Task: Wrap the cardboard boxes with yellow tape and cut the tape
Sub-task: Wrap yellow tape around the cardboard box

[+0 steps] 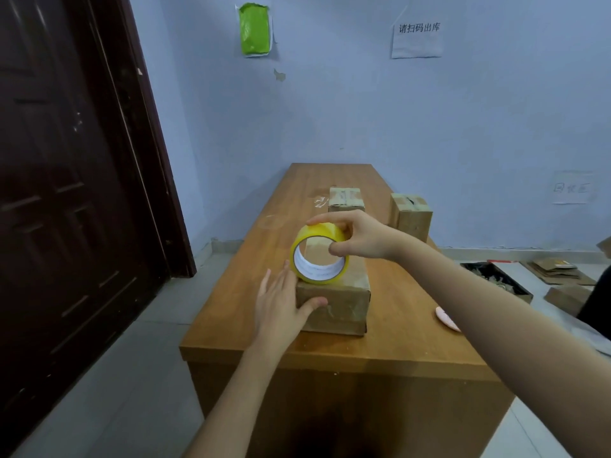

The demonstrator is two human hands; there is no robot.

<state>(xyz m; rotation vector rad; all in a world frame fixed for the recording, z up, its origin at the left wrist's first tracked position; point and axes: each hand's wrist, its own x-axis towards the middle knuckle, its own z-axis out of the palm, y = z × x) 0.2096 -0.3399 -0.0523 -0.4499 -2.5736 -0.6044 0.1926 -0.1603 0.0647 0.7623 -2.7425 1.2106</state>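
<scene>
While hands work, two taped boxes (347,198) stand behind.

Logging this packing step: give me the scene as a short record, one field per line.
surface: wooden table
box in work: cardboard box near the front edge
tape: yellow tape roll standing on edge on top of that box
right hand: right hand grips the roll from above
left hand: left hand flat against the box's left side, thumb on its front face
other boxes: two taped boxes at the far end of the table
other item: pink object at the right edge, partly hidden by the arm
cutter: none visible
</scene>
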